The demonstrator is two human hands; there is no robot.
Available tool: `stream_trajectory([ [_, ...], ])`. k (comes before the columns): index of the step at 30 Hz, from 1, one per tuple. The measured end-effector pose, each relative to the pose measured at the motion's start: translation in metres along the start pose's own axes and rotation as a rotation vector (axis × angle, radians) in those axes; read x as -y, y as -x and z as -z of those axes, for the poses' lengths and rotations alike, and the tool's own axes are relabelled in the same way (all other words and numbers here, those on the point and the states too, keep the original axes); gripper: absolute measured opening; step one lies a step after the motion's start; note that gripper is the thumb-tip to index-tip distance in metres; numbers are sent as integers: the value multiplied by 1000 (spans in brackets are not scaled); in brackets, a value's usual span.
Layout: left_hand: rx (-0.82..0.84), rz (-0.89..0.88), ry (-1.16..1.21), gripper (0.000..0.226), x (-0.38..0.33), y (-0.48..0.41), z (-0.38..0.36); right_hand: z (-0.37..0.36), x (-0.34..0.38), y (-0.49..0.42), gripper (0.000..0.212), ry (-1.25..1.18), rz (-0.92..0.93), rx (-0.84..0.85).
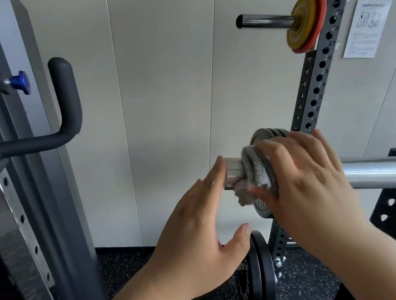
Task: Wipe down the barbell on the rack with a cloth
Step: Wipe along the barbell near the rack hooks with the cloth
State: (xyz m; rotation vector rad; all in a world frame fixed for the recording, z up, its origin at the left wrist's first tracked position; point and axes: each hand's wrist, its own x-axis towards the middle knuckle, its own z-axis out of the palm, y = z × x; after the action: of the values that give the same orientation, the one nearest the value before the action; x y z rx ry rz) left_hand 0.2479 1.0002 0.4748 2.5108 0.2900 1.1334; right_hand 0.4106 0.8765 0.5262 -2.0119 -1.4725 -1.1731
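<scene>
1. Location: the barbell (pixel 387 174) lies level on the rack (pixel 319 79). Its end points left, and a grey plate (pixel 263 210) sits just inboard of that end.
2. Right grip (pixel 306 174): clamped on the cloth (pixel 253 170), fingers over the top and thumb beneath. The cloth is bunched round the bar end, hard against the plate face.
3. Left grip (pixel 201 235): apart, fingers straight, holding nothing. The fingertips are at the very tip of the bar; I cannot tell for certain whether they touch it.
4. Judgement: the step in hand is wiping the short section outboard of the plate.
5. Recommended method: I wrap the cloth fully round, then twist while drawing it toward the tip, so the whole circumference is covered. The corner where bar meets plate deserves firm pressure.
6. The left grip is best used to steady the tip, so the bar neither rolls nor shifts on the rack.
7. Risk: a loose tail of cloth hangs below; I should gather it in. The long shaft to the right needs its own pass.
</scene>
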Motion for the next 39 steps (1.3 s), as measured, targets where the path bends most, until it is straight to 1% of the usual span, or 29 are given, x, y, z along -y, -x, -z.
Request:
stream_trajectory([
  [1, 6, 5, 5, 92, 0, -2, 1, -2, 4, 2, 48, 3, 8, -24],
  [2, 14, 9, 12, 93, 0, -4, 2, -3, 10, 3, 45, 6, 5, -29],
  [6, 37, 2, 33, 93, 1, -10, 8, -14, 24, -4, 44, -4, 71, -68],
  [8, 47, -2, 56, 92, 3, -13, 10, -17, 22, -15, 52, -1, 106, -55],
  [10, 56, -5, 76, 91, 4, -14, 11, -13, 14, -30, 61, -7, 114, 24],
  [12, 43, -11, 76, 89, 4, -12, 11, -6, 1, -40, 71, -2, 59, 128],
  [13, 27, -20, 69, 88, 4, -10, 11, -2, -6, -40, 74, 0, 24, 150],
  [15, 4, -40, 65, 84, 3, -4, 10, 1, -15, -30, 70, 14, -9, 120],
  [17, 9, -58, 75, 84, 3, 0, 9, -1, -16, -11, 62, 70, 9, 53],
  [20, 12, -87, 43, 86, 3, -3, 8, -9, -8, 2, 66, 134, 30, -14],
  [24, 2, -120, -83, 82, 5, -17, 14, -13, -6, -13, 69, 79, 114, 13],
  [27, 17, -136, -149, 80, 8, -27, 21, -5, -15, -23, 57, -33, 49, 17],
  [29, 28, -143, -156, 81, 11, -30, 22, -3, -16, -15, 52, -24, 6, 7],
  [34, 38, -167, -176, 86, 11, -31, 23, -20, 0, 8, 62, 102, 49, -99],
  [37, 58, -171, -203, 90, 12, -29, 20, -18, -10, -11, 70, 73, 113, -19],
  [39, 39, -187, -206, 91, 10, -23, 13, -13, -17, -23, 67, -16, 84, -10],
])
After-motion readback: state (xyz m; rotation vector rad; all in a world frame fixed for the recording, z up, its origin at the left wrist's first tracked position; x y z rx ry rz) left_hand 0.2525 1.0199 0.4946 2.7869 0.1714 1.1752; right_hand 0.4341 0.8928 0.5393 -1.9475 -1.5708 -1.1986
